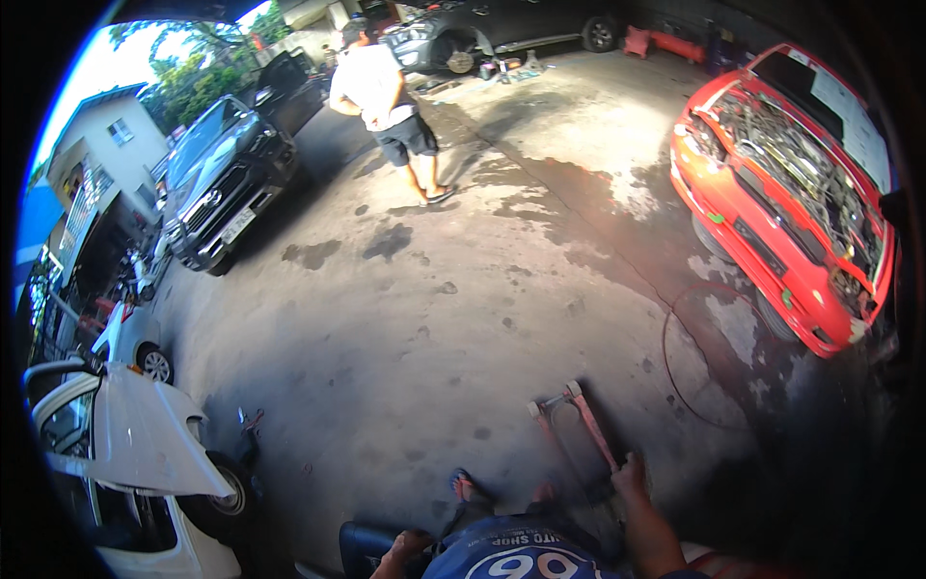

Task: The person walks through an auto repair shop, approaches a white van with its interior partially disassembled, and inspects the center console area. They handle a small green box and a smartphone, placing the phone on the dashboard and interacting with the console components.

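My right hand (629, 475) is closed round the near end of a red metal frame (600, 434). Two long bars, joined by a crossbar at their far end, make up this frame. It reaches out over the concrete floor in front of me, on the right. My left hand (409, 544) is low down beside a black padded piece (363, 548), close to my body. Its fingers are too dark and small to make out. My sandalled foot (466, 482) shows between the hands.
A red car (786, 207) with its engine bay exposed stands right, near a thin hose (667, 352). A white vehicle (145, 444) is near left, a dark pickup (227, 183) far left. A person (376, 92) stands ahead, before another dark vehicle (511, 29) with a wheel off.
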`<action>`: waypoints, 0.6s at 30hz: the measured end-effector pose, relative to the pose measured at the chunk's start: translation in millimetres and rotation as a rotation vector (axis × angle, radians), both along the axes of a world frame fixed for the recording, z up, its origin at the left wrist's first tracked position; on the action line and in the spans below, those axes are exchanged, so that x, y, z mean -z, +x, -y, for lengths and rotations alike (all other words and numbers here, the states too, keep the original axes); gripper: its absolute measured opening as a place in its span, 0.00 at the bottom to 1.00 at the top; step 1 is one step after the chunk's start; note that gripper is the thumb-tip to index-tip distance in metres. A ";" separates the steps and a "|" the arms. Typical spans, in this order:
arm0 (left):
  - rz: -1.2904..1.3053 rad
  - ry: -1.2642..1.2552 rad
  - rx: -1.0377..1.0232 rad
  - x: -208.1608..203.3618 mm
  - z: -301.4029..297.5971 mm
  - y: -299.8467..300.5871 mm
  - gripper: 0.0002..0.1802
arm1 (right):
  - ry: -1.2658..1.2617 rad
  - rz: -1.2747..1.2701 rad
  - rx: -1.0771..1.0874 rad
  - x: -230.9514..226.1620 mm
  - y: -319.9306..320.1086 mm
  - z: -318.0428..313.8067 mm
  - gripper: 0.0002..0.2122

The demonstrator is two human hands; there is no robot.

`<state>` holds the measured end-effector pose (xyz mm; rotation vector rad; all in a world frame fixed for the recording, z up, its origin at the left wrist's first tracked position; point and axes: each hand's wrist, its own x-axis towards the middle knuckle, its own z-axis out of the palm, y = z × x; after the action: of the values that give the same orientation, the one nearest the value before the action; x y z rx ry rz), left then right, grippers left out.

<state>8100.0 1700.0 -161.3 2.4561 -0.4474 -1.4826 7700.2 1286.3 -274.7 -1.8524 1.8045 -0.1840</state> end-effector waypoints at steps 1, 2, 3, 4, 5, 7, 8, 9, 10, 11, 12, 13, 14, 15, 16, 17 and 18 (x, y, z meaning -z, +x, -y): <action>0.033 -0.001 0.038 -6.0 -0.4 2.4 0.27 | -0.048 -0.021 0.005 -6.2 3.2 -2.6 0.28; 0.000 -0.019 -0.070 -11.5 -1.3 4.0 0.27 | -0.048 0.029 0.043 -12.2 2.3 -6.5 0.30; -0.043 -0.063 -0.145 -15.9 -2.1 3.6 0.27 | -0.025 0.070 0.089 -17.2 -0.8 -10.9 0.32; -0.105 -0.111 -0.205 -18.6 -5.1 6.5 0.27 | -0.007 0.078 0.146 -21.0 -6.1 -15.8 0.34; -0.030 -0.091 -0.231 -19.5 -7.2 2.5 0.27 | 0.038 0.080 0.156 -22.8 -11.8 -19.9 0.37; 0.082 -0.080 -0.248 -14.3 -17.8 -2.0 0.27 | 0.145 -0.038 0.196 -21.4 -24.6 -28.7 0.44; 0.073 -0.060 -0.255 -8.6 -26.5 -3.6 0.27 | 0.140 0.007 0.222 -18.7 -31.0 -34.0 0.42; 0.074 -0.057 -0.250 -1.6 -35.2 -9.5 0.27 | 0.171 0.006 0.254 -15.1 -36.0 -38.7 0.40; 0.094 -0.076 -0.249 7.0 -45.6 -13.7 0.28 | 0.140 0.050 0.263 -11.2 -39.6 -44.0 0.37; 0.051 -0.046 -0.220 16.2 -56.1 -16.5 0.28 | 0.202 -0.027 0.335 -7.8 -42.2 -49.1 0.38; 0.027 -0.038 -0.197 25.8 -66.4 -20.7 0.28 | 0.137 -0.001 0.360 -4.8 -42.1 -54.4 0.39; 0.004 -0.031 -0.177 35.0 -76.7 -19.4 0.29 | 0.142 -0.169 0.442 -3.9 -41.1 -59.0 0.37; -0.046 0.001 -0.244 43.7 -84.8 -20.7 0.29 | 0.177 -0.283 0.507 -3.4 -35.7 -62.9 0.35; -0.096 0.027 -0.320 50.9 -93.1 -16.2 0.29 | 0.061 -0.313 0.512 -5.6 -29.3 -65.2 0.34; -0.196 0.073 -0.403 56.8 -99.1 -14.5 0.30 | 0.059 -0.296 0.455 -8.5 -19.8 -67.0 0.34; -0.177 0.051 -0.381 60.1 -105.5 -10.0 0.28 | 0.054 -0.280 0.391 -13.1 -7.7 -67.9 0.33; -0.093 0.039 -0.240 62.2 -109.6 -7.5 0.27 | 0.057 -0.242 0.307 -19.4 7.1 -67.1 0.33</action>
<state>8092.5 1809.6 -223.4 2.3588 -0.1018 -1.5077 7707.3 1353.4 -255.3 -1.6062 2.2327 -0.0179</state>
